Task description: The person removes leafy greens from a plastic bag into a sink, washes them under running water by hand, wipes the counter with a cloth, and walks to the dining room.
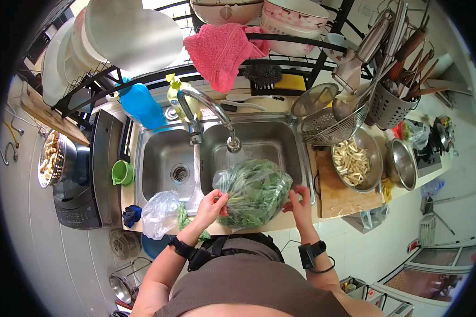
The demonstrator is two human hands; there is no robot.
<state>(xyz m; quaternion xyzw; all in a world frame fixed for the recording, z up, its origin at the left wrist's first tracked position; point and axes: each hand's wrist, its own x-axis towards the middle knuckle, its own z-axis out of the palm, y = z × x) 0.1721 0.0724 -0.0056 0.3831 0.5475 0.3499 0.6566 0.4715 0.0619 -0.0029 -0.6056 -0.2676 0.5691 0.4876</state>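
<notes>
A clear plastic bag full of leafy green vegetables rests over the front of the right sink basin and the counter edge. My left hand pinches the bag's plastic at its left side. At the opposite side, my right hand has its fingers curled on the bag's edge; their exact grip is partly hidden. Just behind the bag, the chrome faucet points down into the right basin. A crumpled empty plastic bag and a green cloth lie left of my left hand.
The double sink has a drain in its left basin. On the right, a cutting board carries a metal bowl of cut pale pieces. A green cup stands left. Dish racks with bowls, a pink towel and utensils hang above.
</notes>
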